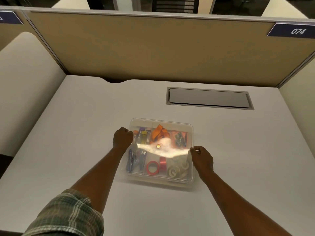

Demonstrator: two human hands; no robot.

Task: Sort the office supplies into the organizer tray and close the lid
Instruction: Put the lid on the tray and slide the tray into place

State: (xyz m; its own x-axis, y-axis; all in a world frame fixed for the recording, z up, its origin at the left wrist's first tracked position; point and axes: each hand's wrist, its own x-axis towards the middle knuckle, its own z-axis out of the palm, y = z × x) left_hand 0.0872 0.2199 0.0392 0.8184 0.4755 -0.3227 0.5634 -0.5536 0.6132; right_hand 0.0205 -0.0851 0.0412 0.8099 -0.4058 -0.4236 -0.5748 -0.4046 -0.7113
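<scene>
A clear plastic organizer tray point(191, 180) stands on the desk in front of me, with a transparent lid point(170, 122) lying over it and glaring in the middle. Through the lid I see pens point(132, 161), red tape rolls point(154, 167), clear tape rolls point(175, 170), an orange lanyard point(159, 133), binder clips point(179, 139) and small coloured items point(144, 136) in separate compartments. My left hand point(121, 138) grips the lid's left edge. My right hand point(202, 159) grips its right edge.
A grey cable hatch point(208, 97) is set into the desk point(76, 133) behind the tray on the right. Tan partition walls point(153, 48) close the desk at the back and sides; a "074" label point(297, 31) hangs at the upper right.
</scene>
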